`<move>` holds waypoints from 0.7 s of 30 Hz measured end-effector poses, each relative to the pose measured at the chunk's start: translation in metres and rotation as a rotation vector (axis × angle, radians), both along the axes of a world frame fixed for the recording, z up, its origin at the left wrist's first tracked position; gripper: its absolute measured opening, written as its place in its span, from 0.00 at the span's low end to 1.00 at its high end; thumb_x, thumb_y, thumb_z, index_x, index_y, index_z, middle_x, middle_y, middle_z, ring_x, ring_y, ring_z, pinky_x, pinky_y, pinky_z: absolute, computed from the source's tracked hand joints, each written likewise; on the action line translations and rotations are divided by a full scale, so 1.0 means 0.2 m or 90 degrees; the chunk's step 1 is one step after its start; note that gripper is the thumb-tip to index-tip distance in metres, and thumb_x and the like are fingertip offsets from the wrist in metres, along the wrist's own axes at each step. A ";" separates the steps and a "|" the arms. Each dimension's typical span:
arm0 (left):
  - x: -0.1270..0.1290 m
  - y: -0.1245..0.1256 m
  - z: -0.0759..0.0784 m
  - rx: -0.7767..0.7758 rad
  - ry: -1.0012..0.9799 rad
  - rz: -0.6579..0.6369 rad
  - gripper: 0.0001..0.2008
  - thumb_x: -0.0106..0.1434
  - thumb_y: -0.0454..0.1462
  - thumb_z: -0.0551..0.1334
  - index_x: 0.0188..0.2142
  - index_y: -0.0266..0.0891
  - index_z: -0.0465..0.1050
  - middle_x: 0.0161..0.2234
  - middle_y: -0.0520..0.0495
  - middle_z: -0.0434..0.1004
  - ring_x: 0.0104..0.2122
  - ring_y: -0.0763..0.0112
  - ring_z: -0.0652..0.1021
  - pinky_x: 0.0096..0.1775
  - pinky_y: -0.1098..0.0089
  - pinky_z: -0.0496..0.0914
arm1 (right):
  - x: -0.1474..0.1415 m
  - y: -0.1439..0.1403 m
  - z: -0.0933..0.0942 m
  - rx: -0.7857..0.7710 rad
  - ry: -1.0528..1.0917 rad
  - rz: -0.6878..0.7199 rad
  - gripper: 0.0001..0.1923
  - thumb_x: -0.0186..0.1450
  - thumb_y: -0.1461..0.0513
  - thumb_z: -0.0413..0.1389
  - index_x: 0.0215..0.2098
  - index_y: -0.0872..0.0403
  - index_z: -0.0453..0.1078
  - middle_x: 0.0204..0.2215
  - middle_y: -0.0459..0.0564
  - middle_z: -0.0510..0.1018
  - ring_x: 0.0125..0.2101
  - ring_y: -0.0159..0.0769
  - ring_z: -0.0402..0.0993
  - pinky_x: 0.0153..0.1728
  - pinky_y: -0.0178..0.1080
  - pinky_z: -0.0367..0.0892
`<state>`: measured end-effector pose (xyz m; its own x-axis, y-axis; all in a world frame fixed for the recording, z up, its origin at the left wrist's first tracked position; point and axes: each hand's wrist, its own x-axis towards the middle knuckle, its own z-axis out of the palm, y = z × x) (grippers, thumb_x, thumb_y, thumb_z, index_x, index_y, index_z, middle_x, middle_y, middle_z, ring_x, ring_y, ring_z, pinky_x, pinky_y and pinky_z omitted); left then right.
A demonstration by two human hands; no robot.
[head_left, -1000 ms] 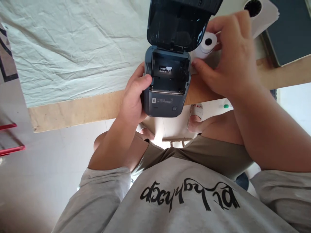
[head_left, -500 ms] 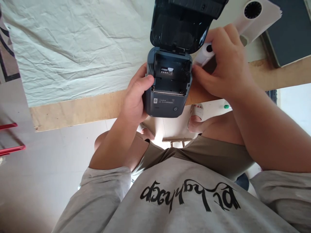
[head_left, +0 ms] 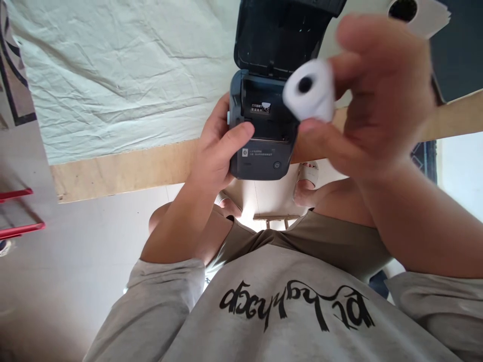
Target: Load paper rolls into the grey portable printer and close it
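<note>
Left hand (head_left: pixel 217 151) wraps the left side of the dark label printer (head_left: pixel 260 136), thumb laid across its front top edge, forearm rising from the lower left. The printer sits at the edge of the wooden table (head_left: pixel 124 171), lid (head_left: pixel 283 35) raised, paper bay exposed. Right hand (head_left: pixel 377 95), blurred, is lifted above the printer's right side; its thumb and fingers pinch a white paper roll (head_left: pixel 310 90), core hole facing the camera, in front of the open bay. A white cloth (head_left: pixel 124 75) covers the table behind.

A wrinkled white cloth (head_left: pixel 113 75) covers the wooden table (head_left: pixel 124 171) above a pale floor (head_left: pixel 75 261).
</note>
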<state>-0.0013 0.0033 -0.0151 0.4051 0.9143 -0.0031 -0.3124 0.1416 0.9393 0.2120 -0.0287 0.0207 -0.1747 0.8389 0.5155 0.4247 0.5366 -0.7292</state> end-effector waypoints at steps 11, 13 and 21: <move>-0.02 0.06 -0.08 0.111 -0.079 -0.100 0.31 0.52 0.46 0.71 0.56 0.55 0.67 0.50 0.51 0.75 0.48 0.58 0.78 0.44 0.61 0.75 | -0.17 0.02 0.07 -0.047 -0.170 -0.151 0.05 0.60 0.63 0.60 0.34 0.50 0.69 0.44 0.41 0.80 0.46 0.44 0.78 0.45 0.51 0.71; -0.02 0.05 -0.07 0.106 -0.088 -0.096 0.31 0.53 0.45 0.70 0.56 0.52 0.68 0.49 0.49 0.76 0.47 0.59 0.78 0.45 0.61 0.75 | -0.17 0.02 0.07 -0.031 -0.149 -0.133 0.04 0.62 0.63 0.58 0.29 0.50 0.68 0.40 0.41 0.81 0.44 0.42 0.78 0.45 0.50 0.70; 0.00 0.01 -0.02 0.064 -0.076 -0.046 0.24 0.59 0.48 0.64 0.54 0.50 0.69 0.51 0.50 0.73 0.50 0.64 0.75 0.51 0.64 0.72 | -0.15 -0.05 0.03 0.143 -0.166 0.008 0.04 0.62 0.64 0.57 0.31 0.50 0.67 0.33 0.42 0.79 0.34 0.35 0.74 0.34 0.44 0.64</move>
